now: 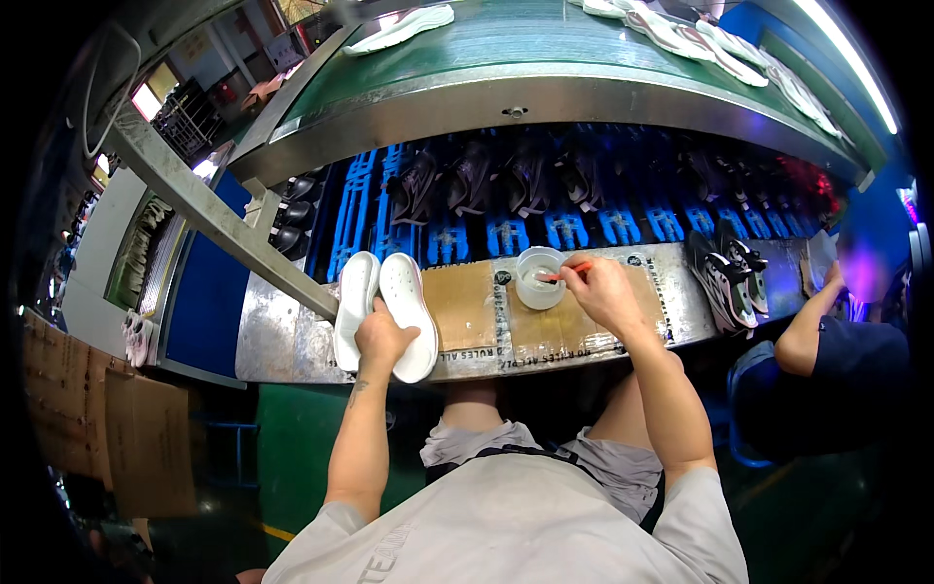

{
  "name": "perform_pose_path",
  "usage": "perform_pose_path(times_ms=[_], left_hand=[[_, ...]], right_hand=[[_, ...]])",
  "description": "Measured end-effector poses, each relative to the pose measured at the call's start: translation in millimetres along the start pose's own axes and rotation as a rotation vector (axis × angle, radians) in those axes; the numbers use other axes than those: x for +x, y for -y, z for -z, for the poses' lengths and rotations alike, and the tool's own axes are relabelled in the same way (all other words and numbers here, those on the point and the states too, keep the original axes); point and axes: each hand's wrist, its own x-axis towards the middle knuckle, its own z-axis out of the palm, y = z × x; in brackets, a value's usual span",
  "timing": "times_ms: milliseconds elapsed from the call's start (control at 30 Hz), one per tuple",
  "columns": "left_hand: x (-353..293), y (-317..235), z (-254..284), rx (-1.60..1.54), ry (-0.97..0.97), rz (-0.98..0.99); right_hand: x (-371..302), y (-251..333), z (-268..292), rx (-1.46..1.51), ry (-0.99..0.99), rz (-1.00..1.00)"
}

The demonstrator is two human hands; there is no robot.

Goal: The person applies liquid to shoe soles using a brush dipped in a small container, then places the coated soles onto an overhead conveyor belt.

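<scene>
Two white shoe soles (407, 304) stand side by side at the bench's front left, their inner sides facing up. My left hand (382, 341) is closed on them near their lower ends, its thumb lying between the two. Right of the soles is a round white plastic tub (538, 297) with whitish contents. My right hand (605, 292) pinches a thin red-handled brush (561, 277), whose tip dips inside the tub. The fingers beneath the soles are hidden.
Cardboard (467, 307) taped to the metal bench lies under the tub. Dark shoes (525, 180) ride blue racks behind it. More soles (399, 29) lie on a green belt above. Black-and-white shoes (725, 277) stand at right, near another person's arm (806, 326). A metal post (219, 209) slants at left.
</scene>
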Motion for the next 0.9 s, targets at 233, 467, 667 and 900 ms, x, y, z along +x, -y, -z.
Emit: perform_pose_path(times_ms=[233,467,667,900], left_hand=[[-1,49,-54,-1.428,0.458,0.062],[-76,5,-47,-2.761,0.783,0.086],[-77,23,-72,-2.454,0.712,0.075],[-65,-10,-64,-2.039,0.843,-0.166]], right_hand=[[-17,19,7,0.091,-0.278,0.197],[-23,-5,-4,0.261,-0.312,0.163],[-31,-9,-12,0.548,-0.2,-0.037],[-56,26,16,0.488,0.195,0.156]])
